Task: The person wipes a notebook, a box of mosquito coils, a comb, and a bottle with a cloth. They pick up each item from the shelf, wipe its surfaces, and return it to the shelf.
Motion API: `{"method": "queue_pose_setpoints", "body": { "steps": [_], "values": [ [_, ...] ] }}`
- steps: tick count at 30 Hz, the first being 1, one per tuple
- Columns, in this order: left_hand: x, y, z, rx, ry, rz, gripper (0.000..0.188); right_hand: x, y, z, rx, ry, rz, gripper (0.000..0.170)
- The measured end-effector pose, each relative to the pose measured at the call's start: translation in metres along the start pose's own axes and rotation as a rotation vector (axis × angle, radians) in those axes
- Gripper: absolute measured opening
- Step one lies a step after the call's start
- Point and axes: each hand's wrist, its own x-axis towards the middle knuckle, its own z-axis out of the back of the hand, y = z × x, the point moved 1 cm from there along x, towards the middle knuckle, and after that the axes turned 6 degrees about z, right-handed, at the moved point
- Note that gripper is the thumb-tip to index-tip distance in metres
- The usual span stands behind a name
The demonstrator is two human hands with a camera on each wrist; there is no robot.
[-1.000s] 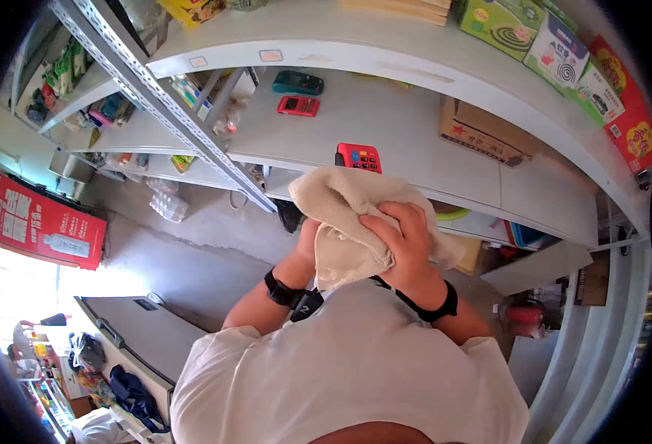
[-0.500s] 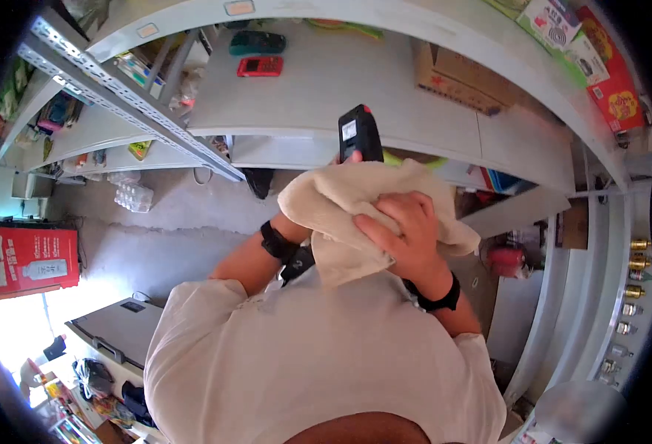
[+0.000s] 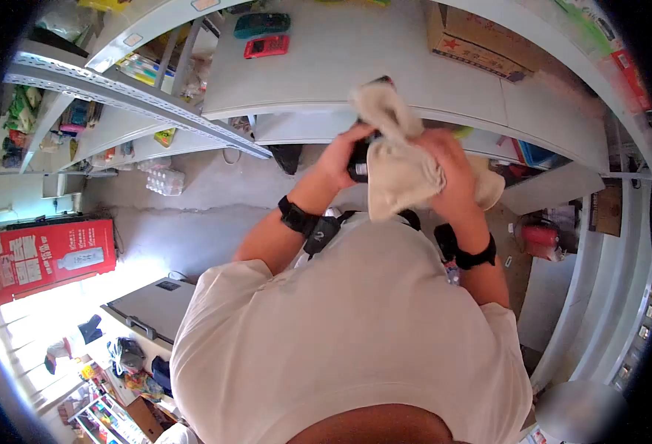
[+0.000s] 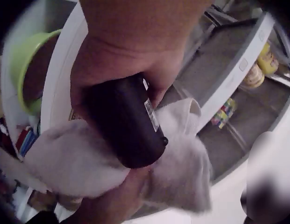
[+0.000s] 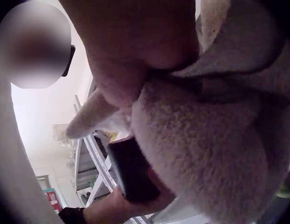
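The left hand grips a black device, seen in the left wrist view as a dark rounded block with a white label on its side. Around a cream cloth curl the fingers of the right hand, and the cloth lies against the device. In the right wrist view the bunched cloth covers most of that hand's fingers, with the device in the left hand beyond it. The device's far end is partly behind the cloth in the head view.
On the shelf ahead lie a red handheld device and a teal one. A cardboard box stands to their right. A metal upright crosses at the left, and a green basin shows in the left wrist view.
The device has turned from its keypad side to its dark side, and the left hand has come out from behind the cloth. The right hand has moved the cloth up and to the right.
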Motion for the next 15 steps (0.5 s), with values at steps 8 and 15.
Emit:
{"method": "queue_pose_setpoints", "body": {
  "steps": [8,15],
  "values": [
    [0.032,-0.115,0.110,0.993,-0.528,-0.659,0.055,-0.094,-0.050,0.066,-0.011,-0.007,-0.313,0.042],
    [0.004,-0.205,0.137,2.553,-1.261,-0.627,0.066,-0.167,-0.030,0.093,-0.168,-0.201,-0.551,0.038]
  ]
}}
